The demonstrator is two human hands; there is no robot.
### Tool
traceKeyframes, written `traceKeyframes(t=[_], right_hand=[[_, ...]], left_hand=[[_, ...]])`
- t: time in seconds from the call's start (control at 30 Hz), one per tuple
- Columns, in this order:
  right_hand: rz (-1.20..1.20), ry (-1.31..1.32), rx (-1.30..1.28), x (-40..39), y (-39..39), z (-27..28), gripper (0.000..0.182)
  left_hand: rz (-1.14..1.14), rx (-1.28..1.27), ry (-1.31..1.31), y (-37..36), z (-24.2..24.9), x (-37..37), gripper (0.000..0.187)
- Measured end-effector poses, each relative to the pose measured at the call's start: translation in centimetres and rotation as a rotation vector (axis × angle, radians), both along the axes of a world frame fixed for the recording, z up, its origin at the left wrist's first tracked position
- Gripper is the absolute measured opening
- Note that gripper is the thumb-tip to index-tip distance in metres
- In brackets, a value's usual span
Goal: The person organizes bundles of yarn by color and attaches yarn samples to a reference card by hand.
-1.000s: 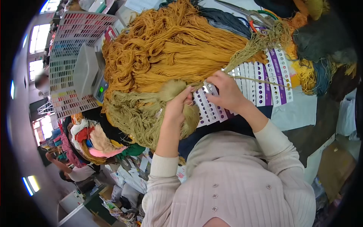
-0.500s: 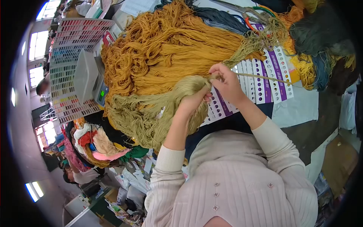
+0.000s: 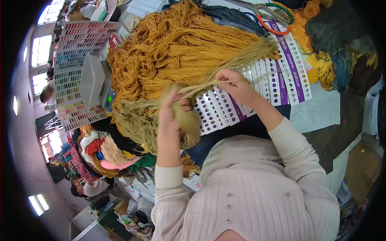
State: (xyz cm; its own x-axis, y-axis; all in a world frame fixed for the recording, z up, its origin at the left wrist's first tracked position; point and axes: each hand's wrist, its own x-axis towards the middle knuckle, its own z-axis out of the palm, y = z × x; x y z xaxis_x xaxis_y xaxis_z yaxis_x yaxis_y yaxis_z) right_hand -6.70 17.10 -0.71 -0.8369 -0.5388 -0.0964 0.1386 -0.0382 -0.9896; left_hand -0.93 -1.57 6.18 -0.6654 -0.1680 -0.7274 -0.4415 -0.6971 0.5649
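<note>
The left hand (image 3: 169,111) spreads loose fingers against olive yarn (image 3: 187,122) while the right hand (image 3: 238,86) pinches strands (image 3: 202,86), apparently separating them, which next calls for gentle tension.

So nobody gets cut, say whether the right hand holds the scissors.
No, the right hand pinches olive yarn, and the scissors lie apart from it.

Scissors (image 3: 272,13), digital scale (image 3: 108,99), white tray (image 3: 91,82), colour chart (image 3: 69,78)

"What's the top (image 3: 257,201) like?"
"Cream knit, ribbed lengthwise, with long sleeves (image 3: 299,156) and snug cuffs (image 3: 169,176)."
"And the buttons (image 3: 228,206)?"
"Small, flower-shaped: three in line, one set apart."
</note>
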Motion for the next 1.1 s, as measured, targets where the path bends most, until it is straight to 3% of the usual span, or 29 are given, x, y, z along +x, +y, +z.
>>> traceKeyframes(t=[0.2,0.3,0.37,0.4,0.43,0.5,0.53,0.57,0.6,0.67,0.77,0.8,0.83,0.87,0.9,1.0,1.07,1.1], right_hand=[[-0.083,0.400,0.205,0.3,-0.8,-0.7,0.010],[-0.077,0.503,0.247,0.3,-0.9,-1.4,0.011],[-0.115,0.669,0.248,0.2,-1.0,-1.2,0.012],[-0.130,0.749,0.254,0.4,-0.9,-1.1,0.013],[-0.130,0.717,0.217,0.3,-0.9,-1.3,0.012],[-0.126,0.649,0.143,0.2,-1.0,-1.8,0.011],[-0.105,0.474,0.128,0.2,-0.8,-1.5,0.011],[-0.087,0.299,0.113,0.2,-0.6,-1.0,0.011],[-0.071,0.124,0.096,0.1,-0.4,-0.6,0.010],[-0.114,0.110,0.130,0.1,-0.4,-0.1,0.009],[-0.153,0.137,0.159,0.4,-0.8,-0.3,0.017],[-0.165,0.308,0.222,0.4,-1.0,-0.5,0.020],[-0.178,0.477,0.289,0.6,-1.1,-0.7,0.023],[-0.190,0.642,0.359,0.8,-1.1,-0.9,0.026],[-0.121,0.583,0.409,1.0,-1.1,-1.0,0.034],[-0.141,0.613,0.459,1.1,-1.4,-1.2,0.035],[-0.140,0.588,0.450,1.2,-1.4,-0.9,0.036],[-0.144,0.580,0.457,1.2,-1.5,-0.9,0.036]], left_hand=[[0.303,0.130,0.428,-13.7,2.8,4.5,0.012],[0.481,-0.543,0.166,-15.3,1.9,5.1,0.005],[0.433,-0.869,0.090,-6.1,3.6,2.5,0.016],[0.197,-0.876,0.004,-3.4,3.6,2.3,0.025],[-0.021,-0.862,0.102,-3.1,0.5,2.9,0.023],[-0.371,-0.948,0.355,2.2,-0.7,1.2,0.019],[-0.435,-0.770,0.365,3.2,-2.2,0.6,0.015],[-0.447,-0.681,0.216,4.0,-3.7,0.4,0.012],[-0.524,-0.727,0.168,4.2,-4.5,-0.5,0.008],[-0.656,-0.886,0.036,3.8,-4.6,-1.0,0.005],[-0.548,-0.747,0.084,1.6,-4.1,-0.8,0.001],[-0.445,-0.635,0.132,0.2,-3.6,-0.7,0.005],[-0.335,-0.631,-0.024,-1.1,-2.1,0.1,0.010],[-0.159,-0.670,-0.346,-2.8,-0.2,1.0,0.022],[-0.065,-0.530,-0.228,-6.7,0.1,2.6,0.030],[0.204,-0.650,-0.095,-14.3,4.4,6.1,0.015],[-0.103,-0.270,0.169,-17.1,8.0,6.9,0.009],[-0.032,-0.519,0.078,-15.4,9.3,6.0,0.009]])
